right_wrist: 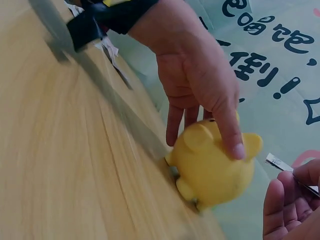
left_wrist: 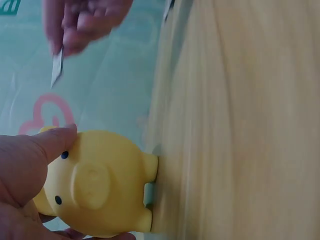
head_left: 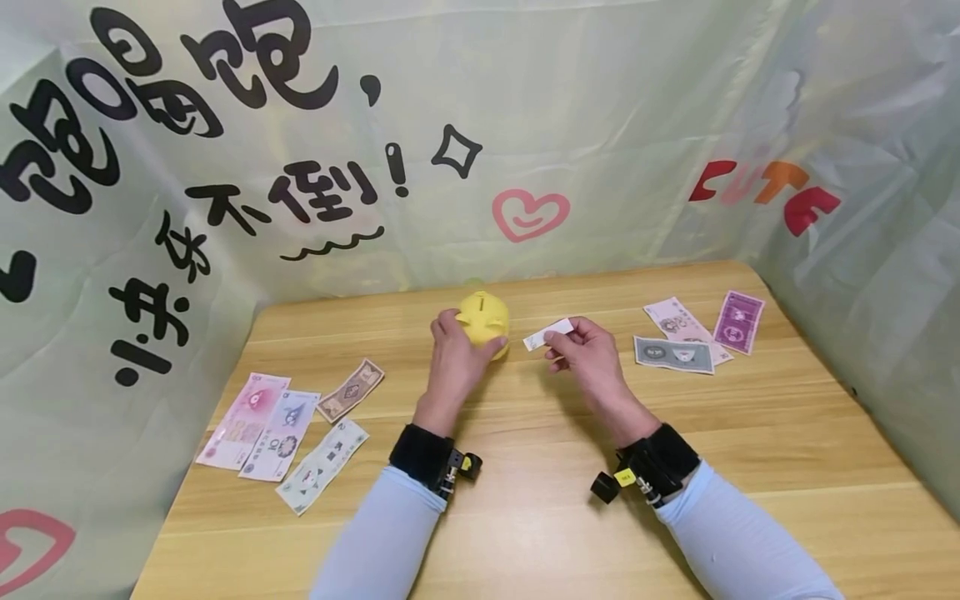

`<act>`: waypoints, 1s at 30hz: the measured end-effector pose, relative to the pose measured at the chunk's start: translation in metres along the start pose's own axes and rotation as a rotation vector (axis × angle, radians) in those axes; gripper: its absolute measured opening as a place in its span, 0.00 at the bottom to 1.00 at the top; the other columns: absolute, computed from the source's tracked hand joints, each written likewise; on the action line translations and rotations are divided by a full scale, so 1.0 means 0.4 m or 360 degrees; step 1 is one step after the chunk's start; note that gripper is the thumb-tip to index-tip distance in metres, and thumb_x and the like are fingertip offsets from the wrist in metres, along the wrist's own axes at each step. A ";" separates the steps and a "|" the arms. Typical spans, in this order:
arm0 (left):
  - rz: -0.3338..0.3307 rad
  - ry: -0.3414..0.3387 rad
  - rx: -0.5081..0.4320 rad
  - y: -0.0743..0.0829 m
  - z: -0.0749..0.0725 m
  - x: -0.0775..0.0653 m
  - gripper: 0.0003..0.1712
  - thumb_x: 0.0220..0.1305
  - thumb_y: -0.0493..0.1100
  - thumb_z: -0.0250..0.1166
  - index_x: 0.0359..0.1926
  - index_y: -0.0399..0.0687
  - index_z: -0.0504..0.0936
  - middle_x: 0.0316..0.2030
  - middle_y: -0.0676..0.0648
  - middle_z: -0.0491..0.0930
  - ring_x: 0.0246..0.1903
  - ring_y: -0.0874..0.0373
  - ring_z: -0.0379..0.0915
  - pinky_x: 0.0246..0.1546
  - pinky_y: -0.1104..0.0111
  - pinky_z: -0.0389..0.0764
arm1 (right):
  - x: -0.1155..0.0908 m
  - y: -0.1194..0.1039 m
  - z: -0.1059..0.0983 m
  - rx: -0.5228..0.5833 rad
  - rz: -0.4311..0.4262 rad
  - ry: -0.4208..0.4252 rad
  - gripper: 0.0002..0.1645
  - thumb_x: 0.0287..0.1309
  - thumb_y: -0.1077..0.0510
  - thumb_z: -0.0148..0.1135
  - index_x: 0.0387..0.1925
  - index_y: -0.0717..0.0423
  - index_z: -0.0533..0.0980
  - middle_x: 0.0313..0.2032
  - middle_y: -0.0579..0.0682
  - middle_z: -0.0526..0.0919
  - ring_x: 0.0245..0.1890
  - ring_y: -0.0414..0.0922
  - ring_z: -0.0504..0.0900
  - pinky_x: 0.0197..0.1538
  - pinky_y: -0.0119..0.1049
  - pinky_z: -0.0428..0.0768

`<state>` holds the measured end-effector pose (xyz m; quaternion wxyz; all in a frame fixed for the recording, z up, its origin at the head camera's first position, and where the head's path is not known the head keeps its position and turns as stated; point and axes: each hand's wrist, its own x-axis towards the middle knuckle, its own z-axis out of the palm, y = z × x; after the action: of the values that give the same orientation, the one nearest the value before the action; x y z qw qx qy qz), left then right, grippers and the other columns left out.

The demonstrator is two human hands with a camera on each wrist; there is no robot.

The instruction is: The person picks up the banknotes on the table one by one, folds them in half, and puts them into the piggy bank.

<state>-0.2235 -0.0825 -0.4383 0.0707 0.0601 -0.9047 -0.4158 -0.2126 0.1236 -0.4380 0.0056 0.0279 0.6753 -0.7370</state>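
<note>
A yellow piggy bank (head_left: 483, 317) stands upright on the table, the slot in its top showing in the head view. My left hand (head_left: 459, 354) grips it from the near left side, thumb and fingers spread round its body; the left wrist view shows the pig's snout (left_wrist: 91, 185) and eyes. To the right, my right hand (head_left: 588, 354) pinches a folded banknote (head_left: 548, 334) between thumb and fingers. The note's free end points left toward the piggy bank, with a gap between them. In the right wrist view the folded note (right_wrist: 278, 162) is raised beside the pig.
On the left of the wooden table (head_left: 517, 533) lie several play banknotes, among them a pink one (head_left: 243, 421) and a brown one (head_left: 351, 391). On the right a grey note (head_left: 673, 355) overlaps a pale pink one, beside a purple note (head_left: 739, 322). A printed curtain (head_left: 615, 150) encloses the back and sides.
</note>
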 end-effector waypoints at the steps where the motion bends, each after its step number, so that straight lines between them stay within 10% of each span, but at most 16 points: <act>1: 0.0030 -0.0021 0.0005 0.007 0.009 -0.006 0.53 0.61 0.55 0.80 0.73 0.38 0.58 0.67 0.32 0.64 0.61 0.38 0.74 0.62 0.49 0.81 | 0.003 0.000 -0.003 -0.0019 -0.0006 0.0007 0.08 0.70 0.63 0.67 0.45 0.62 0.77 0.32 0.46 0.86 0.29 0.38 0.85 0.34 0.35 0.90; 8: 0.0178 -0.0138 0.0058 0.025 0.053 -0.030 0.51 0.63 0.52 0.78 0.75 0.41 0.58 0.69 0.30 0.63 0.65 0.37 0.69 0.66 0.48 0.78 | 0.041 -0.037 -0.020 -0.0253 -0.0200 0.0033 0.16 0.70 0.61 0.67 0.53 0.68 0.77 0.33 0.52 0.85 0.30 0.38 0.85 0.36 0.36 0.91; 30: 0.0173 -0.0421 -0.0078 0.022 0.097 -0.025 0.58 0.75 0.60 0.65 0.86 0.50 0.35 0.85 0.41 0.45 0.78 0.46 0.58 0.77 0.53 0.67 | 0.135 -0.114 0.057 -0.1273 -0.0599 0.0139 0.24 0.67 0.62 0.63 0.61 0.64 0.69 0.35 0.57 0.83 0.31 0.53 0.82 0.32 0.40 0.77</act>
<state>-0.2209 -0.0461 -0.4574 -0.0254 -0.0462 -0.8976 -0.4376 -0.2695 0.1067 -0.3933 -0.1468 -0.0689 0.9002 -0.4042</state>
